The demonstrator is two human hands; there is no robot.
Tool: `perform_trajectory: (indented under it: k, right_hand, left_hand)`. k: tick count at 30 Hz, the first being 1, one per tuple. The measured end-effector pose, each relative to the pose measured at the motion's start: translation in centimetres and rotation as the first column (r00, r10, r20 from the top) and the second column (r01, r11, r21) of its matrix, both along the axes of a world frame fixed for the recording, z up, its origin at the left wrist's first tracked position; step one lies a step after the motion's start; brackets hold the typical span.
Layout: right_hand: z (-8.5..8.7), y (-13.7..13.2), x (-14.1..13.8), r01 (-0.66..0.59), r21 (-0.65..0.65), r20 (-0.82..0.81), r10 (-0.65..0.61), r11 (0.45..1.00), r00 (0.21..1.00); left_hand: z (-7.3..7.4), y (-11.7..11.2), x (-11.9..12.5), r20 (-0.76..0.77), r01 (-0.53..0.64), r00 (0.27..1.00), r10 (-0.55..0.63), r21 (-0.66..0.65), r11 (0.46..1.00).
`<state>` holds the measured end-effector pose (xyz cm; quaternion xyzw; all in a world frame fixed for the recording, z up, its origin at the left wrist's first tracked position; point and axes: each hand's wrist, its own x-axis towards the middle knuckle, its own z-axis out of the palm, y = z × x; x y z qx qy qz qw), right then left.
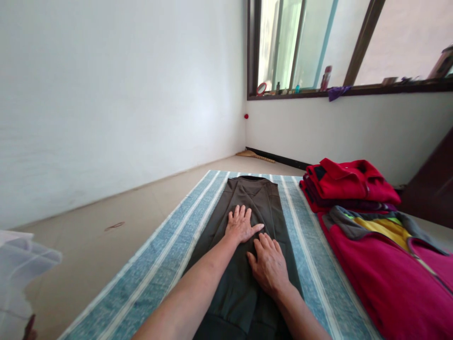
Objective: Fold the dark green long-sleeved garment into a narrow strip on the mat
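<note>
A dark olive-grey garment lies folded into a long narrow strip on a blue and white striped mat. My left hand rests flat on the middle of the garment, fingers stretched out and pointing away from me. My right hand lies flat on the cloth just nearer to me and to the right, fingers spread, almost touching the left thumb. Neither hand holds anything.
To the right on the mat sits a stack of folded red clothes, and nearer a magenta fleece jacket with grey and yellow lining. Pale cloth lies at the left. A window sill carries small bottles.
</note>
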<state>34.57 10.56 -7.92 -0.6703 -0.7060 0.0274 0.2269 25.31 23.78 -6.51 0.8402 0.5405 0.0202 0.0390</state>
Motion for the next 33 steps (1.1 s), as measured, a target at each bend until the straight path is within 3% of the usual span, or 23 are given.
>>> perform_trajectory:
  k: [7,12,19,24,33]
  right_hand:
    - [1.6,-0.4,0.3,-0.024,-0.074,-0.031,0.022,0.997,0.999]
    - [2.8,-2.3,1.1,-0.077,-0.118,-0.011,0.076,0.990,0.997]
    - [1.7,-4.8,2.4,-0.071,-0.096,-0.036,0.068,0.993,0.997]
    - [0.9,-4.9,2.5,-0.087,-0.041,-0.034,0.085,0.995,0.996]
    - [1.1,-5.0,2.4,-0.078,0.024,-0.027,0.078,0.997,0.997]
  left_hand:
    - [0.2,0.2,0.1,-0.009,0.005,1.000,-0.005,0.034,0.999]
    - [0.3,0.2,0.3,-0.007,0.005,1.000,-0.005,0.032,0.999]
    - [0.2,0.3,0.6,-0.019,0.009,1.000,-0.009,0.033,0.999]
    - [0.1,0.5,0.7,-0.047,0.011,0.999,-0.009,0.047,0.999]
    - [0.1,0.7,0.9,-0.061,0.011,0.998,-0.008,0.052,0.999]
